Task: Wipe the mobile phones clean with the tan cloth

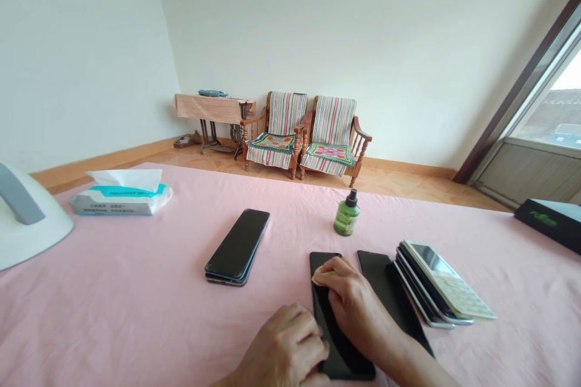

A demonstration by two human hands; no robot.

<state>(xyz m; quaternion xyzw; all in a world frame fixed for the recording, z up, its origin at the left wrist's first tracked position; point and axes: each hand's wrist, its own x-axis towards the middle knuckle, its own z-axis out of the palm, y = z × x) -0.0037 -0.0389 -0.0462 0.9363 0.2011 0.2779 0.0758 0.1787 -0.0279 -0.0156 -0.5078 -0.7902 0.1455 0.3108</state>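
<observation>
A black phone (347, 357) lies face up on the pink cloth (172, 314) in front of me. My right hand (351, 296) presses a small pale wipe (319, 278) onto its upper left part, fingers closed together. At the phone's lower left edge rests my left hand (285, 344), its fingers curled against the side; their tips are partly hidden. Another dark phone (379, 269) lies just to the right, partly behind my right forearm. Beside it stands a pile of phones with a white keypad phone (447, 278) on top. Two stacked phones (238, 245) lie to the left.
A green spray bottle (347, 214) stands beyond the phones. On the left are a tissue pack (120, 196) and a white and grey object (31, 224). A black box (547, 224) sits at the right edge. Two wooden chairs (333, 133) stand behind the table.
</observation>
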